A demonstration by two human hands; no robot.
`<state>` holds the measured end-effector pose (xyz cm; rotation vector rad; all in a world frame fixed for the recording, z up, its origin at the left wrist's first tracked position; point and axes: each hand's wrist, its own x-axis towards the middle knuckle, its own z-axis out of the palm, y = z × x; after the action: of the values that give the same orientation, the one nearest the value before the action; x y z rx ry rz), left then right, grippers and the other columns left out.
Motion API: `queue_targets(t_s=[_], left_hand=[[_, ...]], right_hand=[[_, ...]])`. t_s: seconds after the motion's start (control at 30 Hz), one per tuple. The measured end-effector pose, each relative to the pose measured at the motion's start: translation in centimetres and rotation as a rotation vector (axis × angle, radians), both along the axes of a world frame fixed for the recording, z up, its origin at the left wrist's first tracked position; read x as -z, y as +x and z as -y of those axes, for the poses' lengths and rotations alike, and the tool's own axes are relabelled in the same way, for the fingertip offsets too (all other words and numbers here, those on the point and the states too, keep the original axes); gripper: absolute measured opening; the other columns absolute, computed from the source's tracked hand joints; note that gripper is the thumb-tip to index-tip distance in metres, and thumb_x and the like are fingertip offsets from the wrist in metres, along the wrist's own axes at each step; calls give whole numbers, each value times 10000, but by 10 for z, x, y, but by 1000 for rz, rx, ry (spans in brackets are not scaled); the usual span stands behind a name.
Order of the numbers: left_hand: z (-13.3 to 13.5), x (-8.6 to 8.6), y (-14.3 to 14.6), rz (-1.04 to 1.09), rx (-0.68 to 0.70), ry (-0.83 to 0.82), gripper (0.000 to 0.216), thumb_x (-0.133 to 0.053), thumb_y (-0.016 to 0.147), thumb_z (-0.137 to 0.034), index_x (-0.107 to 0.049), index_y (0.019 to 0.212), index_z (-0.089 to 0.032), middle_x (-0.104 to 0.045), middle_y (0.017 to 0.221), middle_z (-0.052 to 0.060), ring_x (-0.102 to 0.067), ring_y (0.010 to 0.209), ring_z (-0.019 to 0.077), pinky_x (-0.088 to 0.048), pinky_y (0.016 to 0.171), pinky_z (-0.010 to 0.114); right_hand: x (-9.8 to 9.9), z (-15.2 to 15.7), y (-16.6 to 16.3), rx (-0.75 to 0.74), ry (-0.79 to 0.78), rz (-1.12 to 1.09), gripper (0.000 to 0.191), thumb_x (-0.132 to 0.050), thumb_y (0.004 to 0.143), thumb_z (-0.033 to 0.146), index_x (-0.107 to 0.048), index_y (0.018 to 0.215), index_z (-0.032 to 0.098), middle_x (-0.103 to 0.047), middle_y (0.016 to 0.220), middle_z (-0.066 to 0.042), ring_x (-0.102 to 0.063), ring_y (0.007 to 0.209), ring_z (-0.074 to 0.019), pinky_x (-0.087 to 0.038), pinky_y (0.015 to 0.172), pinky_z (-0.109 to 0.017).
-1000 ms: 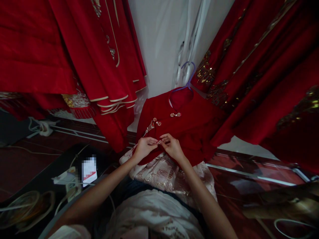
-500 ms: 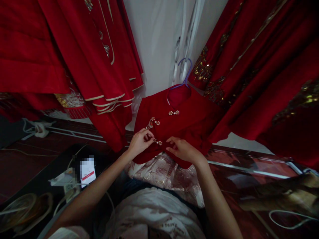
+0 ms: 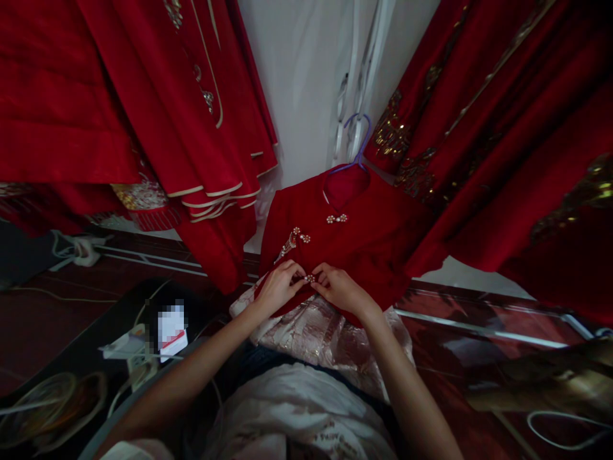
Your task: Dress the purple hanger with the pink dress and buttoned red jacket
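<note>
1. Two hands meet in the head view, low on the jacket (image 3: 297, 204); both forearms reach in from the bottom edge, backs of the hands up.
2. Left hand (image 3: 281, 285): thumb and forefinger nearly together, pinching the left end of the lower clasp (image 3: 311, 279).
3. Right hand (image 3: 339, 291): fingers curled, thumb and forefinger slightly parted at the clasp's right end; whether they grip it, I cannot tell.
4. Three clasps show: the lower one between the hands, partly hidden by fingers, a chest clasp (image 3: 299, 236) and a collar clasp (image 3: 336, 218).
5. One jacket, on one purple hanger (image 3: 368, 136), its hem over pale cloth (image 3: 330, 332) on the lap.
6. Red garments (image 3: 148, 115) hang left; others (image 3: 502, 211) hang right, overlapping the jacket's side.
</note>
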<state>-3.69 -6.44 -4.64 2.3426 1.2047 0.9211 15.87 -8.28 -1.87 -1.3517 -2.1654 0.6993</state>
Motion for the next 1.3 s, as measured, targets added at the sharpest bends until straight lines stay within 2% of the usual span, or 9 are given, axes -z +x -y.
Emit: queue_targets(t_s=[0.4,0.53,0.63,0.7,0.8,0.97,1.1,1.2,1.3], left_hand=[[7,0,5,107,51,-90,59,-573,863,-251,-602,866,-199,-663,826,2,-645,749,125,-543,704,244],[-11,-22,0,30,13,36,120,-543,882,-271,-619,948,-205,-647,852,17,-628,773,135,-538,730,260],[-41,-46,-9,-116,-75,276,241,-473,922,-262,-623,1107,-225,-604,1055,68,-568,998,193,-506,878,348],[-62,-59,-15,-236,-19,387,266,-502,912,-276,-630,1140,-228,-535,1191,98,-483,1134,238,-456,965,410],[-84,-71,-20,-360,113,445,237,-540,895,-305,-666,1078,-223,-489,1228,108,-429,1175,258,-409,1005,452],[-94,-84,-17,-433,239,494,181,-549,884,-299,-671,993,-221,-520,1185,89,-437,1161,245,-332,1071,486],[-94,-88,-10,-525,326,531,172,-503,881,-216,-642,982,-202,-598,1051,72,-494,1092,213,-217,1153,484],[-97,-86,-6,-555,349,511,193,-463,883,-192,-642,955,-205,-622,927,61,-525,1000,199,-228,1154,457],[-99,-82,-5,-559,343,474,217,-441,890,-189,-644,957,-224,-629,941,62,-532,981,192,-254,1141,439]], right_hand=[[6,-6,-5,74,19,-72,97,-616,803,172,-614,900,180,-678,773,-28,-635,725,-137,-472,675,-231],[8,-10,3,21,-42,-135,83,-622,806,191,-627,885,168,-686,772,-33,-631,700,-126,-475,657,-221],[7,-11,10,-39,-73,-185,82,-633,796,199,-636,866,157,-687,778,-36,-625,687,-121,-479,642,-216],[4,-11,13,-50,-71,-198,85,-629,796,196,-640,868,153,-688,784,-37,-626,687,-121,-483,641,-218],[1,-9,15,-53,-78,-200,97,-626,802,210,-645,874,148,-695,794,-43,-634,698,-127,-490,651,-228],[-1,-8,16,-59,-84,-197,124,-638,809,262,-654,865,152,-704,809,-51,-643,715,-130,-497,664,-234],[-2,-8,17,-59,-91,-194,122,-644,806,261,-653,869,157,-703,805,-45,-649,722,-132,-501,667,-233],[-4,-8,18,-50,-98,-192,118,-646,804,259,-650,861,156,-697,786,-43,-646,712,-134,-503,654,-235],[-5,-8,19,-43,-92,-199,116,-648,800,255,-646,862,157,-692,775,-38,-643,706,-131,-504,648,-233]])
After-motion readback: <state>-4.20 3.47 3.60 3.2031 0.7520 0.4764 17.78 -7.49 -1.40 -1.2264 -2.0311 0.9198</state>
